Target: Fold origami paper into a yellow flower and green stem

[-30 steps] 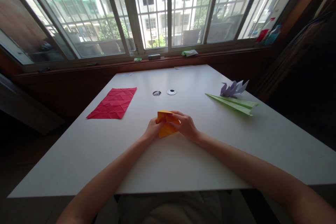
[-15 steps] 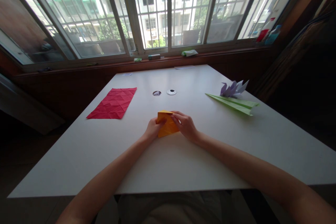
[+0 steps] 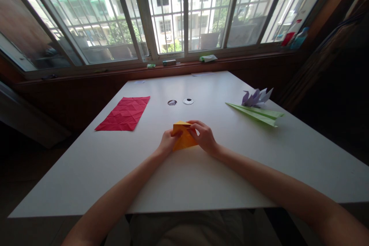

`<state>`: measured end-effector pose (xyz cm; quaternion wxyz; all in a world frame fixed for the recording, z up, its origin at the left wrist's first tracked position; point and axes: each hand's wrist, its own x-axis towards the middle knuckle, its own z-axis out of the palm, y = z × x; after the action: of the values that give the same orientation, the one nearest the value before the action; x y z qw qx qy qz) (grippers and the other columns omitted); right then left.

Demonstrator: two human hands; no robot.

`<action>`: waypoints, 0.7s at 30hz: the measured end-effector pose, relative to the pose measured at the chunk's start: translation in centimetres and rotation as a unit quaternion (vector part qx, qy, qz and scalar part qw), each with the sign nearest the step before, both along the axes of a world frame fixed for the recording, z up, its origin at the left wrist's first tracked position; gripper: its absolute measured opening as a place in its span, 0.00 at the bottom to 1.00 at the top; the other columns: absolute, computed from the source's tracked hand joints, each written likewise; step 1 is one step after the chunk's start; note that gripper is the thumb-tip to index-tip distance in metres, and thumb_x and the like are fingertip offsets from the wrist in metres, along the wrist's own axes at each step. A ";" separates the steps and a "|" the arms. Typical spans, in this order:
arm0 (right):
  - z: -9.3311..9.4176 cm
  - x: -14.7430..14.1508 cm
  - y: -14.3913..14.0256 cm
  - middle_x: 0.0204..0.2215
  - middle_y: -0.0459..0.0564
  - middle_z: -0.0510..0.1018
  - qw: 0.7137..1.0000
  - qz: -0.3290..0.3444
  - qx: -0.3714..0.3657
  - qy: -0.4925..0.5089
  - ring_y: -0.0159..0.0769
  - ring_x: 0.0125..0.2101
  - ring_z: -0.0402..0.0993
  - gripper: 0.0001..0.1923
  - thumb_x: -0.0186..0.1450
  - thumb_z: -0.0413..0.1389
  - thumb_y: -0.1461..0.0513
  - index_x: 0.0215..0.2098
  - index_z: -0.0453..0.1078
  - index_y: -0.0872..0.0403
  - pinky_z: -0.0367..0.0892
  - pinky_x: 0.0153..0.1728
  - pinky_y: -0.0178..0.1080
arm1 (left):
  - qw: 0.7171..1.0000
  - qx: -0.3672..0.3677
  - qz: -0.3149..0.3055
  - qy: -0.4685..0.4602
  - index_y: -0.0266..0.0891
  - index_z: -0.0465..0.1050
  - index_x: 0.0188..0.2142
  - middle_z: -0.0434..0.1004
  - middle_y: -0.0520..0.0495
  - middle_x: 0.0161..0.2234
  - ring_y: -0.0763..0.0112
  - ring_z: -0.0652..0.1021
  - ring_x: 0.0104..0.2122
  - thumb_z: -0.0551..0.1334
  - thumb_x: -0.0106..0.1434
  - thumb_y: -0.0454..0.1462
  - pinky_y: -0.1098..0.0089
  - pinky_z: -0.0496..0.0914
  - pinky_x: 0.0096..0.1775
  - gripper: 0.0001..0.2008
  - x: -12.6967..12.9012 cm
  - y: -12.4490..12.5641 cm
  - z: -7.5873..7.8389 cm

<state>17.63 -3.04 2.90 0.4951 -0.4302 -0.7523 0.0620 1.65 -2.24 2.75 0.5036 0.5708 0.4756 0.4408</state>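
A folded orange paper (image 3: 183, 140) lies on the white table (image 3: 184, 177) in front of me. My left hand (image 3: 167, 142) grips its left side, fingers pressed on the paper. My right hand (image 3: 204, 137) pinches its upper right edge between thumb and fingers. Both hands rest on the tabletop with the paper between them. Part of the paper is hidden under my fingers.
A creased red paper sheet (image 3: 124, 113) lies at the left. A green paper plane (image 3: 256, 114) and a purple folded figure (image 3: 256, 97) sit at the right. Two round holes (image 3: 180, 102) are in the table's middle. Small items line the window sill (image 3: 207, 58).
My right-hand fingers have shifted slightly up along the orange paper's top edge. The paper and my left hand have barely moved.
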 end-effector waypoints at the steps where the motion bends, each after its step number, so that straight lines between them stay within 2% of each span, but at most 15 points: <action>1: 0.0 0.0 0.0 0.38 0.49 0.75 1.000 0.011 0.003 0.006 0.36 0.37 0.72 0.06 0.59 0.51 0.65 0.26 0.68 0.52 0.68 0.37 0.39 | 1.000 0.002 0.001 0.003 0.32 0.69 0.23 0.67 0.52 0.20 0.75 0.67 0.22 0.62 0.47 0.42 0.75 0.60 0.25 0.12 0.0 0.0 -0.1; 9: 0.3 0.1 0.0 0.42 0.49 0.74 0.995 0.088 0.040 -0.003 0.35 0.41 0.69 0.05 0.60 0.53 0.64 0.30 0.71 0.50 0.69 0.39 0.41 | 1.000 0.018 -0.016 0.004 0.32 0.73 0.28 0.72 0.50 0.23 0.72 0.70 0.24 0.61 0.49 0.42 0.73 0.63 0.27 0.13 -0.1 -0.1 -0.1; 13: 0.5 0.1 -0.1 0.43 0.48 0.73 0.993 0.103 0.057 -0.012 0.36 0.43 0.67 0.06 0.59 0.54 0.64 0.28 0.72 0.49 0.68 0.41 0.43 | 0.999 0.035 -0.015 0.020 0.33 0.73 0.29 0.74 0.50 0.25 0.70 0.72 0.26 0.59 0.49 0.39 0.73 0.64 0.28 0.11 -0.1 0.0 -0.2; 17: 0.6 0.1 -0.3 0.44 0.48 0.73 0.993 0.112 0.045 -0.016 0.36 0.44 0.67 0.06 0.59 0.54 0.65 0.26 0.71 0.49 0.68 0.42 0.44 | 0.998 0.051 -0.014 0.016 0.35 0.73 0.30 0.75 0.50 0.27 0.70 0.73 0.28 0.58 0.49 0.35 0.72 0.66 0.30 0.09 -0.1 0.2 -0.3; 21: 0.6 0.1 -0.3 0.44 0.47 0.72 0.993 0.112 0.033 -0.028 0.36 0.44 0.66 0.06 0.59 0.53 0.65 0.27 0.70 0.50 0.67 0.42 0.44 | 0.999 0.049 -0.016 0.012 0.35 0.73 0.30 0.75 0.49 0.29 0.70 0.73 0.29 0.57 0.50 0.36 0.72 0.66 0.31 0.09 0.0 0.0 0.1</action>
<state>17.74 -3.33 3.49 0.4778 -0.3281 -0.8109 0.0803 1.63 -2.26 2.83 0.4768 0.6075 0.4500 0.4485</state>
